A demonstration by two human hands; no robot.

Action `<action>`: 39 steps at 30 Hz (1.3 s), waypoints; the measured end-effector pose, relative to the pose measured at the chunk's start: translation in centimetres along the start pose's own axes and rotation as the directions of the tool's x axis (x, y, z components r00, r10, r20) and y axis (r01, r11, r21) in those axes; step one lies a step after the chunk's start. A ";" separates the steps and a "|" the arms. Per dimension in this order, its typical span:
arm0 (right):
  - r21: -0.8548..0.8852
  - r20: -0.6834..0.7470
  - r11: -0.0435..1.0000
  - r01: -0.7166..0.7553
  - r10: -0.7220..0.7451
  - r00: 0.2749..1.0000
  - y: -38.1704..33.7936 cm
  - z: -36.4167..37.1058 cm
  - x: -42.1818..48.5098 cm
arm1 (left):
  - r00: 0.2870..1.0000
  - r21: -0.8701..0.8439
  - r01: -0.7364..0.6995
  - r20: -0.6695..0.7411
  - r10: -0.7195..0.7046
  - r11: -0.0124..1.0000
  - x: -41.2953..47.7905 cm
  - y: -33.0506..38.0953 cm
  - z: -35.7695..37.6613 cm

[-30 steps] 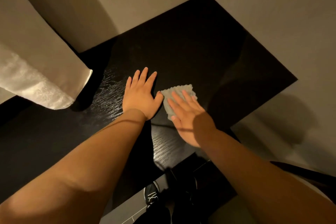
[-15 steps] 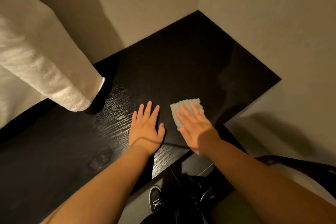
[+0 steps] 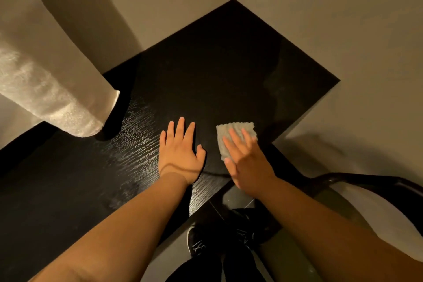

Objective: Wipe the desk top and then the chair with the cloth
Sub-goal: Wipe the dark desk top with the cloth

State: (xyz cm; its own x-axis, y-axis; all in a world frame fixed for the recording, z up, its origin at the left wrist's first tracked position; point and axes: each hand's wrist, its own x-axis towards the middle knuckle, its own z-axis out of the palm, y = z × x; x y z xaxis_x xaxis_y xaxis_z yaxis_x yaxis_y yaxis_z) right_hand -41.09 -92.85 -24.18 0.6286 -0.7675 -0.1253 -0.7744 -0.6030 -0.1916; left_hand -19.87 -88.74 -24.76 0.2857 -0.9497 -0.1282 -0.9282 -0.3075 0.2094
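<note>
Fingers of right hand flat on cloth, left hand spread on desk

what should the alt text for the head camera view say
A person's right hand presses a small grey cloth flat on a dark wooden desk top set in a wall corner, while the left hand rests flat beside it. A pale curtain hangs at left and a dark chair shows lower right.
</note>
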 end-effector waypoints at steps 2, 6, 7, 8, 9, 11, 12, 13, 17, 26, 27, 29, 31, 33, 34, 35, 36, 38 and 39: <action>-0.030 0.064 0.993 0.110 -0.108 0.992 0.8 -0.1 -0.9 | 1.000 0.004 -0.001 -0.002 0.001 1.000 0.0 0.0 -0.1; -0.102 -0.048 0.986 0.131 -0.137 0.989 5.2 -1.5 -0.4 | 1.000 0.001 -0.009 -0.015 0.009 1.000 -0.1 -0.1 -0.1; -0.101 -0.097 0.992 0.082 -0.092 0.991 6.0 -1.7 -0.2 | 1.000 0.000 -0.010 -0.017 0.010 1.000 -0.2 -0.1 -0.1; -0.102 -0.123 0.994 0.026 -0.039 0.992 6.2 -1.5 0.0 | 1.000 0.000 -0.010 -0.019 0.010 1.000 -0.3 -0.1 0.0; -0.080 -0.109 0.996 -0.038 0.029 0.994 5.5 -1.6 0.0 | 1.000 -0.003 -0.012 -0.021 0.012 1.000 -0.3 -0.1 -0.1; -0.021 -0.051 0.992 -0.124 0.123 0.991 2.4 -1.0 -0.6 | 0.999 -0.008 -0.021 -0.025 0.021 1.000 -0.3 0.0 -0.1; -0.027 -0.061 0.993 -0.117 0.115 0.992 0.6 -0.5 -1.3 | 0.999 -0.006 -0.025 -0.030 0.025 1.000 -0.4 0.0 -0.2; -0.037 -0.092 0.995 -0.090 0.086 0.992 -1.1 0.3 -2.3 | 0.999 -0.004 -0.028 -0.037 0.028 1.000 -0.4 0.0 -0.2; 0.015 -0.048 1.000 0.028 -0.027 0.998 -3.1 0.8 -5.0 | 0.998 -0.010 -0.036 -0.058 0.036 0.999 -0.5 -0.1 -0.1; 0.017 0.004 0.959 -0.281 0.281 0.960 5.1 -1.6 -0.8 | 0.998 -0.032 -0.023 -0.060 0.021 0.999 -0.5 0.0 0.1; 0.077 -0.009 0.957 -0.281 0.283 0.959 3.9 -1.3 -1.3 | 0.998 -0.034 -0.018 -0.060 0.016 0.999 -0.5 0.1 0.1; 0.091 -0.006 0.984 -0.156 0.157 0.988 1.7 -0.2 -3.0 | 0.999 -0.033 -0.003 -0.053 0.001 0.999 -0.5 0.5 -0.2; 0.074 0.085 0.996 -0.049 0.042 0.996 1.9 -0.2 -3.9 | 0.999 -0.033 0.019 -0.043 -0.020 0.999 -0.5 1.0 -0.4; 0.047 0.148 0.999 0.013 -0.020 0.989 4.5 -0.8 -3.0 | 0.998 -0.041 0.043 -0.036 -0.045 0.998 -0.5 1.7 -0.4; 0.012 0.158 1.000 0.008 -0.010 0.987 6.1 -1.1 -2.4 | 0.998 -0.047 0.057 -0.029 -0.058 0.997 -0.5 2.2 -0.3; -0.012 0.153 1.000 -0.023 0.025 0.988 7.9 -1.5 -1.6 | 0.997 -0.051 0.073 -0.016 -0.074 0.996 -0.5 2.8 -0.2; -0.012 0.159 0.996 -0.084 0.085 0.984 9.6 -2.3 -0.8 | 0.996 -0.053 0.087 -0.003 -0.087 0.995 -0.3 3.5 -0.2; 0.001 0.171 0.978 -0.209 0.206 0.964 12.8 -4.1 0.8 | 0.994 -0.049 0.107 0.005 -0.107 0.993 0.2 4.9 0.0; -0.010 0.177 0.966 -0.257 0.254 0.951 13.8 -4.6 1.5 | 0.994 -0.052 0.110 0.002 -0.110 0.993 0.7 5.6 0.1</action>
State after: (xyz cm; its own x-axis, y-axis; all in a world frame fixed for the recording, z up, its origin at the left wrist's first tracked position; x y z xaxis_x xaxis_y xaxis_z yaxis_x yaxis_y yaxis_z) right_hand -51.18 -103.31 -22.58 0.4133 -0.8446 -0.3405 -0.9105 -0.3877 -0.1435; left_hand -24.90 -91.10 -23.78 0.3854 -0.9100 -0.1525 -0.8777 -0.4126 0.2439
